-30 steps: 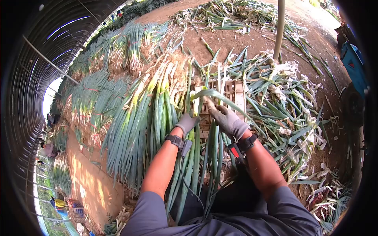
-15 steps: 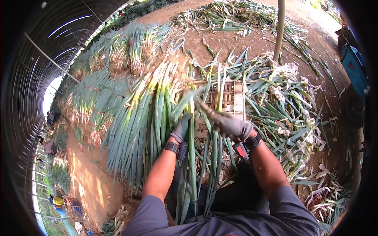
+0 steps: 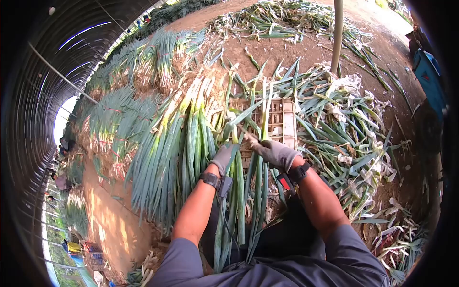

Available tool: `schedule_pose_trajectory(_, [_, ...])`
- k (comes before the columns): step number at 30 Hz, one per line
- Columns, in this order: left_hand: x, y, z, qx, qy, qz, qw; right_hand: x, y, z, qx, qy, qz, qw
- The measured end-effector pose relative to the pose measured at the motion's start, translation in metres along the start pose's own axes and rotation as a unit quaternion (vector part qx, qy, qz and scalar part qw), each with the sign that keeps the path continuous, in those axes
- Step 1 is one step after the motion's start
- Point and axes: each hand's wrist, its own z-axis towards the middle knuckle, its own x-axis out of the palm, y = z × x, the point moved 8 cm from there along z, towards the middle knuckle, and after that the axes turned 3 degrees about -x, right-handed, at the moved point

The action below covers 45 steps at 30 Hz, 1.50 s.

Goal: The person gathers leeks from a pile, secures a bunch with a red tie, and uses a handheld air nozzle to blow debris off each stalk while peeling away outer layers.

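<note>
Both gloved hands closed on one green onion stalk (image 3: 237, 162), left hand (image 3: 223, 158) low, right hand (image 3: 273, 151) just beside, over a crate (image 3: 282, 122) hemmed by onion piles (image 3: 172, 143), bare dirt (image 3: 287, 52) open beyond.

Head-worn view, downward, close

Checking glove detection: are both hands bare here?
No: the left hand and right hand both wear grey gloves while gripping the green onion stalks.
</note>
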Motion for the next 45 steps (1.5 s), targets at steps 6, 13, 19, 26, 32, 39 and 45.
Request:
schedule_pose_trajectory(6, [0.003, -0.046, -0.038, -0.069, 0.014, -0.065, 0.995, -0.004, 0.01, -0.006, 0.021, -0.017, -0.011, 1.0])
schedule_pose_trajectory(13, [0.017, -0.01, -0.032, -0.122, 0.006, 0.055, 0.991, 0.006, -0.018, 0.022, 0.0, -0.043, -0.115, 0.992])
schedule_pose_trajectory(19, [0.015, -0.011, -0.049, -0.152, 0.0, 0.119, 0.981, 0.008, 0.004, 0.018, -0.022, -0.049, -0.111, 0.992])
schedule_pose_trajectory(26, [0.004, -0.016, -0.053, -0.112, -0.005, 0.076, 0.991, 0.013, 0.006, 0.014, 0.035, -0.025, -0.097, 0.994])
schedule_pose_trajectory(32, [-0.044, -0.046, -0.053, -0.097, 0.008, -0.103, 0.99, -0.01, -0.003, 0.001, 0.005, -0.046, 0.017, 0.999])
schedule_pose_trajectory(39, [-0.096, -0.154, 0.017, 0.111, 0.004, -0.148, 0.983, -0.058, -0.017, -0.03, 0.112, -0.17, 0.337, 0.919])
schedule_pose_trajectory(45, [-0.031, -0.129, 0.103, 0.024, -0.006, -0.064, 0.998, -0.066, -0.04, -0.032, 0.093, -0.123, 0.305, 0.94])
